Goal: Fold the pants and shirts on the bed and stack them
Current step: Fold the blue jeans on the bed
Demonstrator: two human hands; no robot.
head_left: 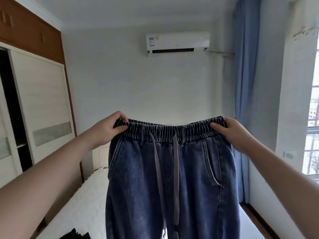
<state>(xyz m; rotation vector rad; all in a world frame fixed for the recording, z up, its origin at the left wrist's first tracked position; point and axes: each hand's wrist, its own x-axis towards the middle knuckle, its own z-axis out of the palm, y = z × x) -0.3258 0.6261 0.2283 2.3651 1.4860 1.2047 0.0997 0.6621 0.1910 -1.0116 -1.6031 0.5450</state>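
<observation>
Denim pants (172, 178) hang between hands | left hand (107, 129), right hand (232, 133): each pinching a waistband corner

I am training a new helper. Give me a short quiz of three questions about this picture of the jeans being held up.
1. True or false: both hands grip the jeans at the elastic waistband.
2. Which thing hangs on the wall above the jeans? A) a clock B) an air conditioner C) a mirror
3. Fill in: two grey ____ hang down from the front of the waistband.

Key
1. True: the left hand and the right hand each pinch one end.
2. B, the air conditioner.
3. Drawstrings.
</observation>
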